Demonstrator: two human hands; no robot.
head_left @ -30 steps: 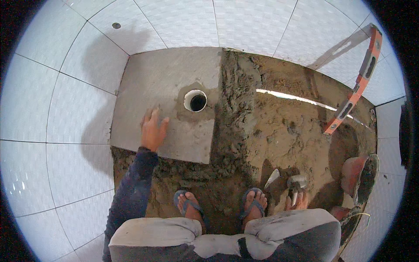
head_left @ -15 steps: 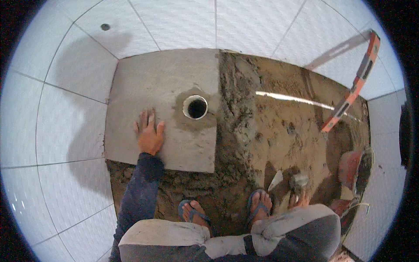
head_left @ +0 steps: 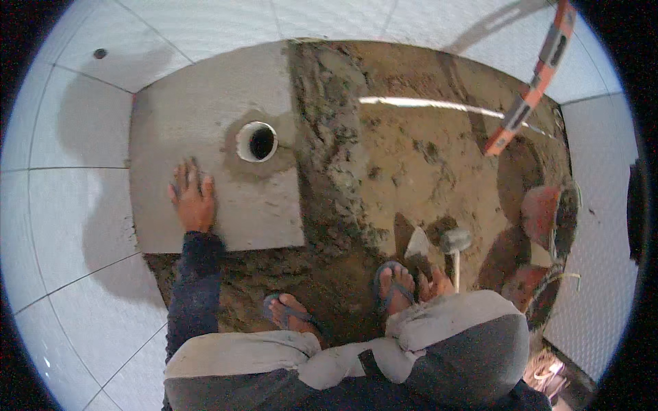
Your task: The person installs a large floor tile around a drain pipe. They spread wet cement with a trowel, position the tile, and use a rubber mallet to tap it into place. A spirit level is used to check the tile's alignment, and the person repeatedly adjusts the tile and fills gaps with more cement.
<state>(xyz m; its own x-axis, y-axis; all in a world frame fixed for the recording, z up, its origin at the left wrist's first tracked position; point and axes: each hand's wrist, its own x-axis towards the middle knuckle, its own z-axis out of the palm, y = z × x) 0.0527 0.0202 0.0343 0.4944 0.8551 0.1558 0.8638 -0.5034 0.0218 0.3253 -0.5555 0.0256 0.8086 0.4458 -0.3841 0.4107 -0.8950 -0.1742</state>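
Observation:
My left hand (head_left: 195, 205) lies flat with fingers spread on a large grey floor tile (head_left: 185, 123). The tile has a round hole with a white pipe (head_left: 258, 141) showing in it, ringed by a damp patch. Beside my right foot, my right hand (head_left: 436, 282) reaches down, partly hidden by my knee. Its visible fingers are apart, close behind a pointed trowel (head_left: 417, 244); whether they touch its handle is unclear. Just right of that hand is a mallet (head_left: 455, 241) with a grey head and pale handle.
Wet mortar (head_left: 329, 137) borders the tile, with brown screed (head_left: 425, 171) to the right. An orange spirit level (head_left: 534, 82) leans against the far wall. Reddish buckets (head_left: 541, 212) stand at the right wall. A white strip (head_left: 432, 103) crosses the screed.
My right hand has moved left from beside the mallet's handle toward the trowel. My left hand stays flat on the tile. The whole view has shifted, bringing the tile left and up.

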